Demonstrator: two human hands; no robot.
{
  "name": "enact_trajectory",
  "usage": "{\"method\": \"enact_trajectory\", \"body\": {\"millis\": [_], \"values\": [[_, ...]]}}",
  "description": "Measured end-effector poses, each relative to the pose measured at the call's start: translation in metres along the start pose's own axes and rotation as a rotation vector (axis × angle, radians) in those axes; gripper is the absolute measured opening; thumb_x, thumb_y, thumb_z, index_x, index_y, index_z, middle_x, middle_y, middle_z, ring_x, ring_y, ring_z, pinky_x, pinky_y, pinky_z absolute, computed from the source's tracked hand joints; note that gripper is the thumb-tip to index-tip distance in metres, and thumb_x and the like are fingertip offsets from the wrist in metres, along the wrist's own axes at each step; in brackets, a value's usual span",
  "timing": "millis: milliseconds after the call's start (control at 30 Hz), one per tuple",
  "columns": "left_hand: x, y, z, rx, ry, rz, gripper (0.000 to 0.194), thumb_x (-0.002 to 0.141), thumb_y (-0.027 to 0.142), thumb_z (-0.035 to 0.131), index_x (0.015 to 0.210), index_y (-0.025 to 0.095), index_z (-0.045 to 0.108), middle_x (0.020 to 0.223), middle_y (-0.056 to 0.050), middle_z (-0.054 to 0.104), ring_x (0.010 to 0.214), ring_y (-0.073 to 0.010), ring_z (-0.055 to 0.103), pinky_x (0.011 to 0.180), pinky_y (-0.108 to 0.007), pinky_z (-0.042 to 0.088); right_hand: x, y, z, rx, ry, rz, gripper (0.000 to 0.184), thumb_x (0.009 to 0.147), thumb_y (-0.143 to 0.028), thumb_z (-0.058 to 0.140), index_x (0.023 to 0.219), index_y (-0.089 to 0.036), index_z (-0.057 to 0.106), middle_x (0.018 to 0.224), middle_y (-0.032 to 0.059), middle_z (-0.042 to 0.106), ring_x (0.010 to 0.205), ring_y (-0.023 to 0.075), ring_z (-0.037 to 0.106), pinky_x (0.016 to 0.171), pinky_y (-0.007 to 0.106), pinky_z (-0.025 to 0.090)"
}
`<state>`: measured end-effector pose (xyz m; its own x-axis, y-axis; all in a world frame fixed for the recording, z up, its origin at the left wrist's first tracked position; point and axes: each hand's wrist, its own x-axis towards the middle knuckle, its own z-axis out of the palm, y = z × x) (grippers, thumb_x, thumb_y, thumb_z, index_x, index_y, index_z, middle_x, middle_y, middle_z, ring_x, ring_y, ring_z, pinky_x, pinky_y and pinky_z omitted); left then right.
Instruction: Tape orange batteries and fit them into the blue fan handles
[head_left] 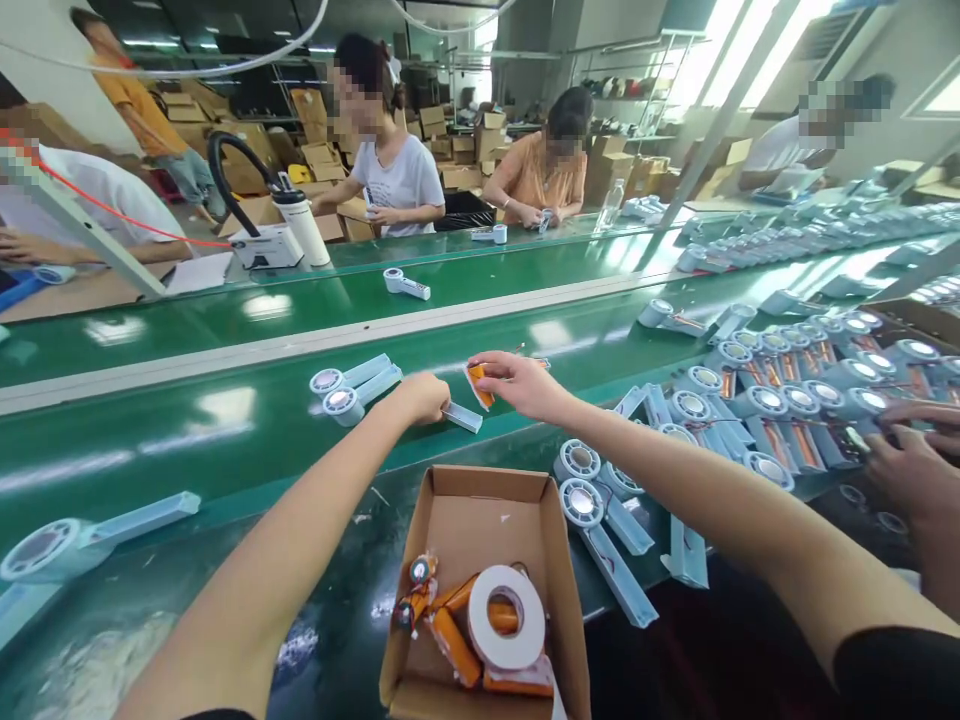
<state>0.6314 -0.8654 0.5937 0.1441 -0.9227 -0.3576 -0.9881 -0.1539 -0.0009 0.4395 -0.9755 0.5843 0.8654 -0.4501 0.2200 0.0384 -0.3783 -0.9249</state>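
My left hand [426, 398] is closed on a light blue handheld fan housing, whose trough-like handle [463, 417] sticks out to the right; its other end is hidden under my fingers. In a pinch, my right hand [521, 384] holds an orange battery pack [478, 386] just above and right of that handle. Two more fan housings [343, 404] lie on the green belt left of my left hand. Below my hands stands an open cardboard box [487, 484] with several orange batteries [454, 645], a white tape roll [485, 632] and small motors [421, 570] on wires.
Many fan housings [766, 400] crowd the right side, where another person's hands [911, 450] work. More housings [581, 502] lie beside the box and one [45, 550] at far left. Across the green belt [225, 400] people sit working, near a white device with a black hose [300, 225].
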Motion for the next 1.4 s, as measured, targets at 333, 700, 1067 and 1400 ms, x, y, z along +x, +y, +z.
{"method": "enact_trajectory", "body": {"millis": [333, 700, 1067, 1400], "values": [[-0.002, 0.01, 0.001, -0.037, -0.064, 0.021, 0.032, 0.102, 0.042, 0.07, 0.124, 0.018, 0.07, 0.13, -0.01, 0.07, 0.118, -0.0254, 0.069, 0.102, -0.048, 0.06, 0.011, 0.037, 0.016, -0.535, -0.061, -0.065, 0.03, 0.098, -0.025, 0.071, 0.128, -0.022, 0.073, 0.096, 0.0042, 0.082, 0.089, 0.0186, 0.079, 0.085, 0.032, 0.062], [-0.013, 0.003, -0.006, -0.315, 0.139, -0.095, 0.034, 0.104, 0.045, 0.067, 0.126, 0.02, 0.071, 0.134, -0.008, 0.069, 0.116, -0.0266, 0.069, 0.099, -0.044, 0.062, 0.008, 0.0, 0.025, -0.964, -0.253, -0.1, 0.01, 0.099, -0.02, 0.065, 0.104, -0.02, 0.074, 0.095, 0.0093, 0.08, 0.09, 0.0256, 0.076, 0.078, 0.031, 0.05], [-0.002, 0.025, -0.004, -0.475, 0.31, -0.258, 0.039, 0.103, 0.043, 0.068, 0.133, 0.018, 0.067, 0.135, -0.011, 0.068, 0.116, -0.025, 0.069, 0.099, -0.047, 0.062, 0.01, -0.02, 0.037, -1.149, -0.353, 0.103, 0.03, 0.094, -0.029, 0.072, 0.122, -0.023, 0.079, 0.111, 0.0138, 0.082, 0.107, 0.0315, 0.079, 0.087, 0.035, 0.06], [-0.011, 0.039, -0.019, -0.416, 0.416, -0.191, 0.033, 0.104, 0.041, 0.067, 0.127, 0.018, 0.069, 0.127, -0.01, 0.071, 0.111, -0.0237, 0.07, 0.097, -0.045, 0.062, 0.016, -0.022, 0.026, -0.954, -0.266, 0.049, 0.003, 0.08, -0.022, 0.083, 0.083, -0.023, 0.081, 0.073, 0.0054, 0.077, 0.075, 0.023, 0.075, 0.073, 0.031, 0.057]]}}
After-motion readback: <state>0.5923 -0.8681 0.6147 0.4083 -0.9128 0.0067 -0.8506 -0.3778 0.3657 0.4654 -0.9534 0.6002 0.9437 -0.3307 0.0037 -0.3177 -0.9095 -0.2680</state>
